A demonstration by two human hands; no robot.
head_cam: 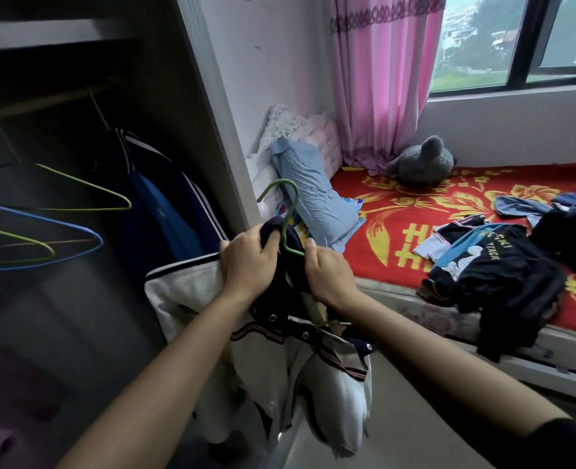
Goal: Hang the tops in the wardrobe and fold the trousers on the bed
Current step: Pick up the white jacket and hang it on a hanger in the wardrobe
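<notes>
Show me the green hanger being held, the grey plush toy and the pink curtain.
green hanger [292, 212], head view, neck below hook
grey plush toy [422, 162], head view, its body
pink curtain [381, 79], head view, middle folds

**Colours by the wardrobe and bed**

The jacket [330, 384] is cream with a navy collar and dark, red-striped trim, on a green hanger [288, 211]. The bedspread [398, 211] is red with yellow flowers. The curtain [381, 79] is pink, the plush toy [422, 160] grey, the hung top [164, 198] navy with white stripes.
</notes>
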